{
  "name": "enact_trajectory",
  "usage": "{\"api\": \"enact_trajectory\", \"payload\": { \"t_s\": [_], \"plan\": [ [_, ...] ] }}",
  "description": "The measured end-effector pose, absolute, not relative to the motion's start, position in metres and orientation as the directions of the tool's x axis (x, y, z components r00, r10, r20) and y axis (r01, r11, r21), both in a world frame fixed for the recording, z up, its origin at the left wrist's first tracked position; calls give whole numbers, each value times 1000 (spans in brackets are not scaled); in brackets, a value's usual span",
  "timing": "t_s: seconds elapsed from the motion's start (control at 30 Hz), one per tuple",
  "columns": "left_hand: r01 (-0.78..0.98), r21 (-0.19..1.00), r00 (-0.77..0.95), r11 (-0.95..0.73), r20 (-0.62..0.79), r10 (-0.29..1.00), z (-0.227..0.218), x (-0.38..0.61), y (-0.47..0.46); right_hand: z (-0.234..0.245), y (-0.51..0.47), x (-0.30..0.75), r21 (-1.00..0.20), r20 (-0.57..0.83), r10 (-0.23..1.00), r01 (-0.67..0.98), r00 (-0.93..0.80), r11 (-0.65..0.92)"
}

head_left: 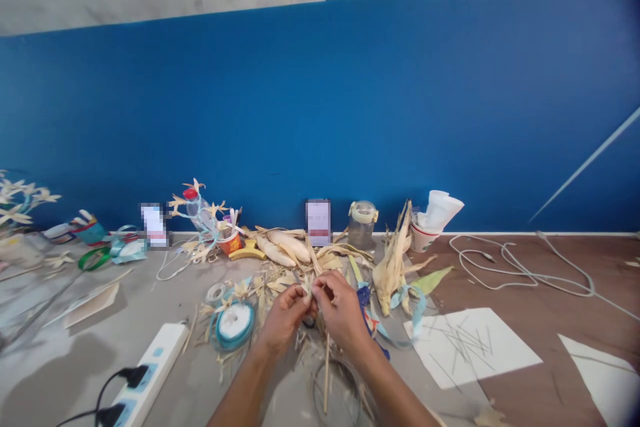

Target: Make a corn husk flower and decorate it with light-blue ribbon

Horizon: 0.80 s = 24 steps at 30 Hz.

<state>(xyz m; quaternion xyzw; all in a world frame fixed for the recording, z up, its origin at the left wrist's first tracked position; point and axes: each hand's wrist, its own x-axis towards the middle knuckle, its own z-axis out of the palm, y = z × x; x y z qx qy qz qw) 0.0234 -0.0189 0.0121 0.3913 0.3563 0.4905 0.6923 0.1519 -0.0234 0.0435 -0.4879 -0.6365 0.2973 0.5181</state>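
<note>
My left hand (285,315) and my right hand (340,310) meet at the middle of the table, fingers pinched together on a small piece of dried corn husk (311,285). A thin stick (327,373) hangs down from between the hands toward me. Just left of my left hand lies a spool of light blue ribbon (235,324). More loose husk strips (280,277) are scattered behind the hands.
A white power strip (150,367) with black plugs lies front left. Husked corn cobs (283,245), a glass jar (363,223), paper cups (433,220) and a bottle with husk flowers (197,210) line the blue partition (320,113). White cable (520,267) and paper sheets (470,345) lie right.
</note>
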Motion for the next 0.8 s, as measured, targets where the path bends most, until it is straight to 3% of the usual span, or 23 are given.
{"api": "enact_trajectory", "payload": {
  "t_s": [0.13, 0.27, 0.37, 0.53, 0.67, 0.8],
  "plan": [
    [-395, 905, 203, 161, -85, 976, 11, 22, -18, 43, -23, 151, -961, 238, 967, 169, 96, 220],
    [-250, 968, 93, 20, 3, 996, 11, 20, -17, 38, -23, 149, -989, 137, 989, 54, 58, 134],
    [-150, 988, 28, -37, 42, 999, 17, 20, -18, 35, -24, 146, -994, 106, 994, 22, -23, 106],
    [-94, 993, -27, -72, 70, 997, 27, 23, -21, 36, -26, 140, -996, 86, 996, 23, -9, 86],
    [-109, 993, 32, -32, 36, 999, 27, 24, -22, 36, -25, 141, -993, 116, 993, -8, 21, 116],
    [-266, 963, 113, 51, -21, 993, 20, 23, -20, 33, -23, 143, -989, 135, 991, -54, 11, 135]
  ]
}}
